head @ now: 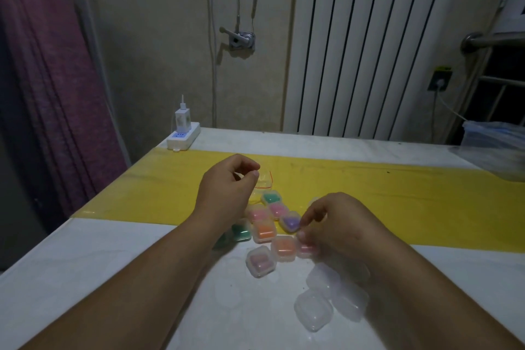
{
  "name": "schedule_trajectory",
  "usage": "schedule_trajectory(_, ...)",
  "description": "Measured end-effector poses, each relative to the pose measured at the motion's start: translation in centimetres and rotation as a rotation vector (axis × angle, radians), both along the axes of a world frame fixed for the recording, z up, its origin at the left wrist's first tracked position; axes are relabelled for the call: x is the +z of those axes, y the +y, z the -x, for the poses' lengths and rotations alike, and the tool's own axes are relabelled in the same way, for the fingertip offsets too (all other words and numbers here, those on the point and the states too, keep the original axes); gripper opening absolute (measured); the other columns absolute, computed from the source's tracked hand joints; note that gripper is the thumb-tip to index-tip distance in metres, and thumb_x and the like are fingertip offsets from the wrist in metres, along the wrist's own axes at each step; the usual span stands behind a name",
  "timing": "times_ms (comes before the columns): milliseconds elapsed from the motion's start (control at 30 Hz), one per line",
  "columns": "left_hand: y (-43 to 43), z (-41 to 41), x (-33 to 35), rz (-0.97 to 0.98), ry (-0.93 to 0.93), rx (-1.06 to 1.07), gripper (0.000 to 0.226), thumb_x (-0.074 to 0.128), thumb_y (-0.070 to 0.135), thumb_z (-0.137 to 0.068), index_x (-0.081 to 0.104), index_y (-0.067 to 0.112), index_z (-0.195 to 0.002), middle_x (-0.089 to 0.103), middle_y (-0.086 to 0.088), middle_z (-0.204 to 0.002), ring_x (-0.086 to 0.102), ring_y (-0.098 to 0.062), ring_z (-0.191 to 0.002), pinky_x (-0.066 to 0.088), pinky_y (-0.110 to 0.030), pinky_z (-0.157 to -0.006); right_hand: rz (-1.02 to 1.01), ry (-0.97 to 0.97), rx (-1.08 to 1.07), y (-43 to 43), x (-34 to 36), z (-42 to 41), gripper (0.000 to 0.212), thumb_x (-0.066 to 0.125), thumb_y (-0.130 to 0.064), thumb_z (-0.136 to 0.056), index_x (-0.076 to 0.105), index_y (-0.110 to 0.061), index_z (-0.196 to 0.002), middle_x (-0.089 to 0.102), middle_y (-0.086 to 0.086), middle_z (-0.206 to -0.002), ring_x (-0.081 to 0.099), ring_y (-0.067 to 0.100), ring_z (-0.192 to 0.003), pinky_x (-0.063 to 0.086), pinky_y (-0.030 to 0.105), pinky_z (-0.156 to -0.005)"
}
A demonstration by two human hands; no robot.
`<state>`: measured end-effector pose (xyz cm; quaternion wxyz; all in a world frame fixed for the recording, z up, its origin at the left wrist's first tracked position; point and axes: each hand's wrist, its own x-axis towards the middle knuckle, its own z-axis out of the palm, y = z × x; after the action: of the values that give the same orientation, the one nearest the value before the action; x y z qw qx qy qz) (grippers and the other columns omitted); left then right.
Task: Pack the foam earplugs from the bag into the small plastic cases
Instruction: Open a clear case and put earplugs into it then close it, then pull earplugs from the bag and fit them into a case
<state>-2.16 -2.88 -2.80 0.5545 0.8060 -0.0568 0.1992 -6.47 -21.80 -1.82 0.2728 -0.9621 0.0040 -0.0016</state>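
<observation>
Fingertips (306, 218) of right hand (335, 229) pinch purple earplug case (291, 223), one corner pointing near; left hand (227, 189) curls by bag (265, 182), hold indiscernible.

The room is dim, under a flat, greenish-yellow cast. Soft, faint shadows lie beneath the forearms on the pale marbled tabletop (85, 278), and the glossy yellow plastic strip (397, 202) across it carries a weak sheen along its left edge. The left hand (227, 187) and the right hand (335, 224) are smeared by blur, so their grip is unclear. The clear, rounded plastic cases (314, 312) nearest the camera look soft and hazy. Wide-angle distortion fans the white ribbed radiator (369, 51) outward and bends the purple curtain (48, 94), which sinks into darkness at the left edge.
</observation>
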Motion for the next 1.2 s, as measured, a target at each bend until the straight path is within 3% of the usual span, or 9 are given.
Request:
schedule_trajectory(167, 1.3, -0.9, -0.3, -0.156, -0.01, 0.066, 0.031, 0.054, 0.006, -0.091, 0.069, 0.031, -0.101, 0.062, 0.015, -0.091, 0.061, -0.013, -0.083, 0.058, -0.043, -0.072, -0.274, -0.155, -0.077, 0.4, -0.8, -0.5, 0.013, 0.077, -0.034, -0.08, 0.071, -0.024, -0.074, 0.063, -0.008, -0.074, 0.06, 0.014, -0.071, 0.052, 0.033, -0.066)
schedule_trajectory(267, 2.4, -1.5, -0.3, -0.342, -0.081, 0.094, 0.04, 0.056, 0.0, -0.087, 0.068, 0.031, -0.111, 0.059, 0.017, -0.094, 0.053, -0.013, -0.097, 0.049, -0.032, -0.083, -0.247, -0.248, -0.059, 0.9, -0.7, -0.6, 0.011, 0.069, -0.029, -0.087, 0.07, -0.027, -0.077, 0.065, -0.012, -0.079, 0.056, 0.003, -0.071, 0.044, 0.022, -0.061)
schedule_trajectory(433, 3.4, -2.7, -1.0, -0.298, -0.071, 0.156, 0.027, 0.064, 0.015, -0.091, 0.065, 0.031, -0.113, 0.054, 0.021, -0.092, 0.052, -0.013, -0.103, 0.049, -0.034, -0.087, -0.132, -0.262, 0.048, 1.8, 0.3, -1.9, 0.016, 0.063, -0.023, -0.092, 0.066, -0.035, -0.082, 0.065, -0.015, -0.085, 0.054, -0.002, -0.072, 0.037, 0.013, -0.058)
schedule_trajectory(600, 3.2, -3.4, -1.6, -0.393, -0.018, 0.094, 0.055, 0.055, -0.007, -0.086, 0.058, 0.033, -0.123, 0.052, 0.018, -0.102, 0.048, -0.012, -0.111, 0.046, -0.03, -0.093, -0.149, -0.22, 0.085, 3.3, 0.8, -4.4, 0.021, 0.057, -0.012, -0.095, 0.072, -0.026, -0.099, 0.069, -0.009, -0.094, 0.064, 0.01, -0.092, 0.045, 0.017, -0.07)
schedule_trajectory(700, 3.3, -3.7, -1.7, -0.373, -0.025, 0.154, 0.046, 0.058, 0.004, -0.088, 0.056, 0.033, -0.124, 0.053, 0.018, -0.103, 0.048, -0.014, -0.113, 0.047, -0.038, -0.097, -0.164, -0.181, 0.091, 4.2, 0.9, -6.2, 0.031, 0.05, -0.003, -0.094, 0.072, -0.023, -0.103, 0.071, -0.006, -0.097, 0.061, 0.007, -0.087, 0.043, 0.011, -0.067)
schedule_trajectory(833, 4.1, -4.5, -2.4, -0.328, 0.06, 0.33, 0.048, 0.06, 0.006, -0.087, 0.052, 0.032, -0.127, 0.059, 0.007, -0.121, 0.052, -0.02, -0.114, 0.051, -0.042, -0.092, -0.26, -0.167, 0.034, 5.6, 0.9, -8.4, 0.045, 0.041, 0.005, -0.091, 0.064, -0.024, -0.116, 0.069, -0.002, -0.099, 0.063, 0.016, -0.089, 0.05, 0.024, -0.072)
schedule_trajectory(967, 4.3, -5.0, -3.1, -0.324, 0.099, 0.326, 0.048, 0.051, 0.006, -0.093, 0.05, 0.032, -0.133, 0.06, 0.003, -0.128, 0.056, -0.02, -0.113, 0.052, -0.037, -0.091, -0.237, -0.147, 0.065, 7.5, 0.4, -10.0, 0.041, 0.043, 0.006, -0.088, 0.069, -0.025, -0.091, 0.07, -0.001, -0.096, 0.065, 0.019, -0.091, 0.055, 0.032, -0.081)
schedule_trajectory(1100, 4.2, -5.0, -3.5, -0.414, 0.121, 0.235, 0.055, 0.054, 0.012, -0.092, 0.041, 0.031, -0.142, 0.059, 0.0, -0.132, 0.056, -0.023, -0.117, 0.049, -0.038, -0.095, -0.138, -0.094, 0.117, 9.0, -0.1, -10.8, 0.044, 0.05, 0.008, -0.079, 0.063, -0.027, -0.055, 0.066, -0.009, -0.068, 0.06, 0.009, -0.069, 0.044, 0.021, -0.069)
schedule_trajectory(1200, 4.3, -5.1, -3.5, -0.414, 0.155, 0.212, 0.065, 0.057, 0.006, -0.086, 0.038, 0.031, -0.143, 0.058, -0.001, -0.134, 0.054, -0.024, -0.119, 0.048, -0.039, -0.097, -0.085, -0.056, 0.147, 9.6, -0.5, -11.2, 0.017, 0.07, -0.009, -0.079, 0.076, -0.021, -0.069, 0.073, -0.005, -0.079, 0.065, 0.014, -0.08, 0.048, 0.021, -0.068)
